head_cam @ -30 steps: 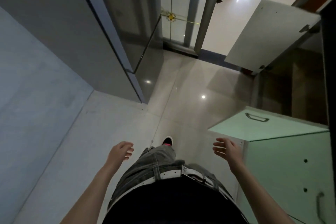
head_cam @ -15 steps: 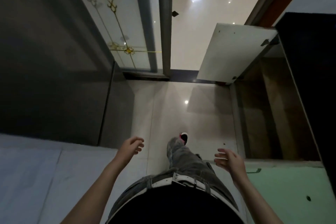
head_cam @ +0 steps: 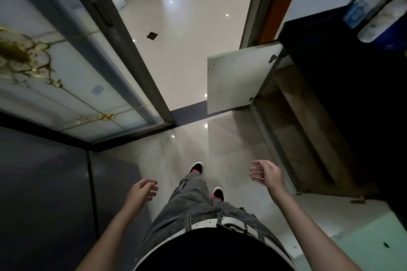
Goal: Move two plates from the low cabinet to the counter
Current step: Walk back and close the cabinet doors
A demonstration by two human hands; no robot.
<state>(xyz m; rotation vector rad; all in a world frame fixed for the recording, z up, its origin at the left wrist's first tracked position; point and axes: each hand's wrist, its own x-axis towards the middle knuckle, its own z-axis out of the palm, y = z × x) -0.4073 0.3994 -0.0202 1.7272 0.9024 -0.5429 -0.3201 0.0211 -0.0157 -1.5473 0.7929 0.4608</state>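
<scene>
Both hands are hanging empty over the floor [head_cam: 193,57], touching nothing. Left hand [head_cam: 142,190] is sitting loosely curled, fingers half bent, palm facing inward, low at centre-left beside the grey jeans [head_cam: 193,202]. Right hand [head_cam: 267,172] is reaching a bit further fwd, fingers spread and relaxed, roughly half open, hovering near the front edge of the low cabinet [head_cam: 308,130] but not touching it. Cabinet is standing w/ its white door [head_cam: 235,77] swung out over the floor at upper right; the inside is showing brown shelves in deep shadow, and I cannot tell what's in there. Plates aren't visible anywhere in this view, not in either hand, and the interior is too dark to pick them out. Dark surface [head_cam: 343,68] is running above the cabinet on the right, w/ blurred bottles or containers [head_cam: 378,13] at its far end, too smeared to ID. Pale green cabinet front [head_cam: 370,240] is filling the lower right corner. Frosted glass sliding door [head_cam: 66,77] w/ gold ornament is sitting on the left. Two black-and-pink shoes [head_cam: 196,167] are pointing fwd on glossy tile.
</scene>
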